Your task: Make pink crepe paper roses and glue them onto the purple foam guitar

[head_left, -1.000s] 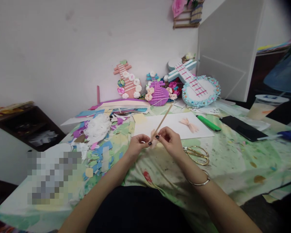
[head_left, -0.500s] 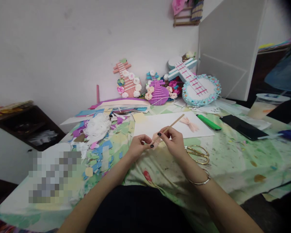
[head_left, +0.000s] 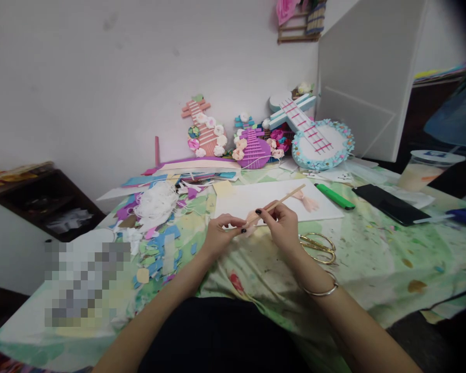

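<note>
My right hand (head_left: pixel 281 223) is closed round a thin wooden stick (head_left: pixel 291 195), which slants up to the right. The lower end of the stick meets a small pale pink piece of crepe paper (head_left: pixel 250 220), pinched between the thumb and fingers of my left hand (head_left: pixel 225 233). Behind the hands lies a white board (head_left: pixel 233 207). On its right part rests a gathered pale pink paper piece (head_left: pixel 309 201), partly behind the stick. Gold-handled scissors (head_left: pixel 318 248) lie beside my right wrist.
A green marker (head_left: pixel 335 196) and a black phone (head_left: pixel 390 203) lie to the right, near a lidded cup (head_left: pixel 425 171). Paper scraps (head_left: pixel 159 259) and white string (head_left: pixel 157 202) cover the left. Decorated paper instruments (head_left: pixel 322 142) lean along the wall.
The stick has tilted lower, its upper end shifting to the right. My right hand has moved slightly right; my left hand still pinches the crepe paper.
</note>
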The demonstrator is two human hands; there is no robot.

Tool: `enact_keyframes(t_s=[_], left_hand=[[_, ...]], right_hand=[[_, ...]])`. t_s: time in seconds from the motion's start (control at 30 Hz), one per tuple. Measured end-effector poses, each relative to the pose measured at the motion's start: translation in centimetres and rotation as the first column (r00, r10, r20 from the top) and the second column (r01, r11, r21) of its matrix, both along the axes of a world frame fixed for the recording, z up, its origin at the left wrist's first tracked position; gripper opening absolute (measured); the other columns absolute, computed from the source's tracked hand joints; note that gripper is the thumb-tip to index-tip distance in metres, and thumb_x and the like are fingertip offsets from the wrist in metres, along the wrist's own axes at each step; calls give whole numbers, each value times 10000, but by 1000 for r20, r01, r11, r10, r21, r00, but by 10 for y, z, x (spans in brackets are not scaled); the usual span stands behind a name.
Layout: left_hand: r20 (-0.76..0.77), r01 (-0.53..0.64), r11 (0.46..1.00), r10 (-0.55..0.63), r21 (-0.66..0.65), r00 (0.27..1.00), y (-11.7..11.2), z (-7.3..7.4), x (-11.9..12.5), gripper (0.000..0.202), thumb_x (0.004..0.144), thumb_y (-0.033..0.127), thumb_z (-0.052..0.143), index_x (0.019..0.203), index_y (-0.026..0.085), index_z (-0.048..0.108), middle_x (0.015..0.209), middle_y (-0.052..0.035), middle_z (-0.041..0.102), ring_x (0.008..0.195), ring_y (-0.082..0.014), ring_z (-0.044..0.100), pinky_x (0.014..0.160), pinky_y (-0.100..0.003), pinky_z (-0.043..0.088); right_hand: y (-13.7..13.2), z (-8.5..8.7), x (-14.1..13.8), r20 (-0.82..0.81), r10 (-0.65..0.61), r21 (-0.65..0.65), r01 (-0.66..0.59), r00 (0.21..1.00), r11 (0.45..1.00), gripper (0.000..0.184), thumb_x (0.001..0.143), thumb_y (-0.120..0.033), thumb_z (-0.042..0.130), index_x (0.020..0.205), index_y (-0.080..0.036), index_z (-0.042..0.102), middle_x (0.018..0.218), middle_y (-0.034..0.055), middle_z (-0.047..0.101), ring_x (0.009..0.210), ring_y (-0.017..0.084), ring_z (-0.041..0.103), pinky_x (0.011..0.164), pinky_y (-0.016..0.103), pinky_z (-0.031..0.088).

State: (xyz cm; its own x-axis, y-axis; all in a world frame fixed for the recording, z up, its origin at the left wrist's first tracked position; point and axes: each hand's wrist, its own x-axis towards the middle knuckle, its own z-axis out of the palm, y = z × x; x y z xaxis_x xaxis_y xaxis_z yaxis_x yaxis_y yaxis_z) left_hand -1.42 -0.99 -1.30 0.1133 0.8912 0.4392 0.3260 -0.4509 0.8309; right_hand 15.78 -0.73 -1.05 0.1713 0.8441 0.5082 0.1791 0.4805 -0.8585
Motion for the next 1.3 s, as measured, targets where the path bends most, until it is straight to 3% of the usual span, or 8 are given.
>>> enact_keyframes(t_s=[0.33, 0.6, 1.03, 1.3], left_hand=[[-16, 77, 996, -76, 48, 997, 0, -2, -1, 163, 685, 130, 669, 812, 196, 746, 722, -43, 676, 669, -140, 556, 661, -267, 427], [-70, -30, 998, 27, -50, 997, -1, 2, 1, 106, 652, 256, 713, 665, 163, 664, 643, -7, 641, 590, -110, 492, 593, -236, 389], [-139, 29, 998, -37, -55, 990, 1, -1, 1, 36, 645, 153, 662, 679, 166, 664, 661, 0, 634, 627, -115, 510, 626, -238, 390], [-144, 38, 992, -54, -116, 988, 2, 0, 1, 79, 649, 212, 669, 669, 154, 619, 631, 12, 591, 594, -106, 468, 601, -240, 366]], right_hand=[[1, 0, 0, -35, 10, -32, -11, 999, 999, 262, 711, -388, 682, 615, -160, 593, 515, -31, 501, 484, 89, 411, 467, 231, 324], [-1, 2, 0, -34, 38, -19, -38, 999, 999, 207, 734, -341, 643, 651, -155, 609, 517, -27, 518, 484, 87, 426, 466, 216, 341], [0, -1, 0, 39, 114, -26, -113, 993, 993, 179, 749, -323, 627, 677, -161, 598, 525, -28, 519, 490, 89, 422, 482, 220, 324], [-1, -2, 0, 61, 136, -1, -137, 989, 991, 151, 772, -308, 607, 725, -165, 599, 564, -25, 528, 507, 91, 428, 499, 226, 335]])
